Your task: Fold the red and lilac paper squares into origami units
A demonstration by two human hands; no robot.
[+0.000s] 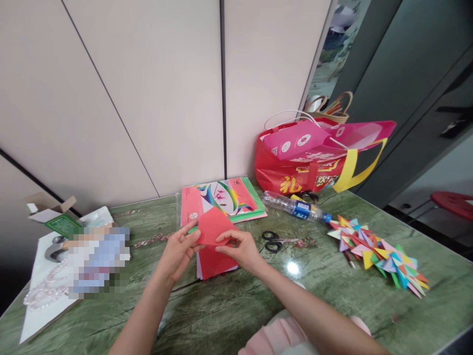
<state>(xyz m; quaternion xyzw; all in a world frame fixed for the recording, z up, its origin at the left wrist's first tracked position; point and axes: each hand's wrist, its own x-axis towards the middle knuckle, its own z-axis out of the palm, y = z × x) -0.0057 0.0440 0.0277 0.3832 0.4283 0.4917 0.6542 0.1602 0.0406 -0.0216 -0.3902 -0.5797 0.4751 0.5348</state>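
Box (51,213) of cardboard stands open at far left — inside hidden; red bag (291,175) at right holds a pink packet (295,140). Left hand (177,254) and right hand (240,247) each pinch one red paper (212,228) between them, fingers closed on it, above the middle of the table (221,305).

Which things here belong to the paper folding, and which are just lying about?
In hand: red sheet, pinched by left hand and right hand; stack of red sheets beneath it; pack of coloured paper; folded paper pieces.
Lying about: scissors; water bottle; red bag; open box.
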